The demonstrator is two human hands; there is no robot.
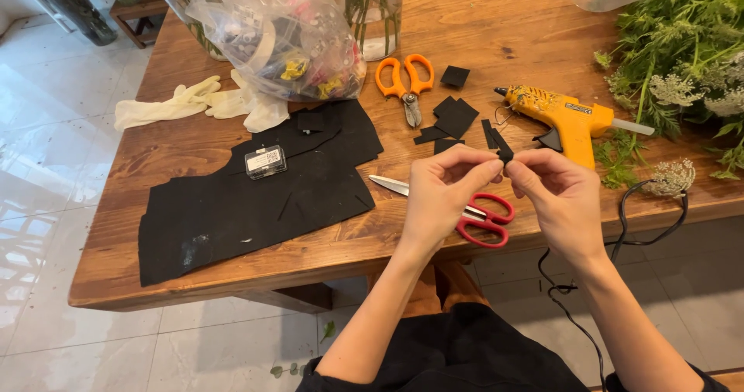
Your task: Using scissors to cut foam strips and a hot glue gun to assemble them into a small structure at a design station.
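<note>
Above the table edge (pixel 232 283), the left hand (pixel 442 198) and right hand (pixel 562 194) pinch a small black felt scrap (pixel 505 156), apparently shaping it, which calls for steady fingertip pressure.

Black felt sheet (pixel 256 198), orange scissors (pixel 404 78), red scissors (pixel 484 220), yellow glue gun (pixel 558 117).

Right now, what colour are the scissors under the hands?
Red handles, seen in the head view.

A single head-worn camera looks steeply down and forward from the seated person's own eye line, close over the near edge of a wooden bench (pixel 232 268). Both forearms enter from the bottom of the frame; tiled floor (pixel 46 206) shows at left, greenery (pixel 682 43) at upper right.
</note>
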